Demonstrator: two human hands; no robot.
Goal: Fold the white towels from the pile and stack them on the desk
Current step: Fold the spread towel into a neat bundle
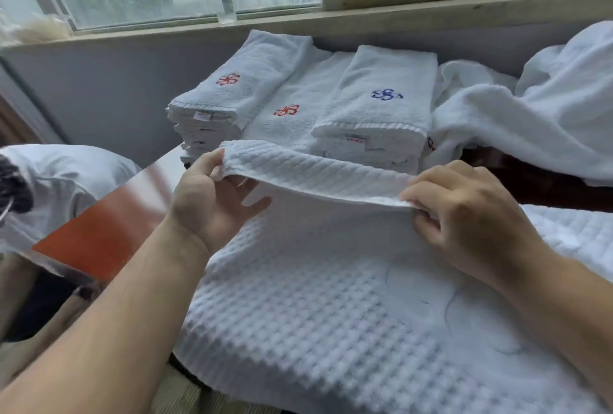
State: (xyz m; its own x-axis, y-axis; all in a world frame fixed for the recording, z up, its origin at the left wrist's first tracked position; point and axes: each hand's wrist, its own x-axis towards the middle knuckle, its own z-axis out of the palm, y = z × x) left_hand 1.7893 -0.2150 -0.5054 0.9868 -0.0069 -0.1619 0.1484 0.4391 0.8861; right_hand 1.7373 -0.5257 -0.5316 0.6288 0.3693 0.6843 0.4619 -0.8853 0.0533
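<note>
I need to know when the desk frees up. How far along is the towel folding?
Partly done. Folded towels already sit in stacks by the window. In hand: the left hand and right hand pinch the far edge of a waffle towel. Left: an unfolded pile on the right.

Both forearms are bare to the frame's edge, no sleeves showing; the left hand [212, 201] and right hand [464, 214] wear no rings, watch or gloves.

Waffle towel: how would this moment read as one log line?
step: folding | left hand: pinches waffle towel edge | right hand: pinches same edge | folded stacks: behind
</note>
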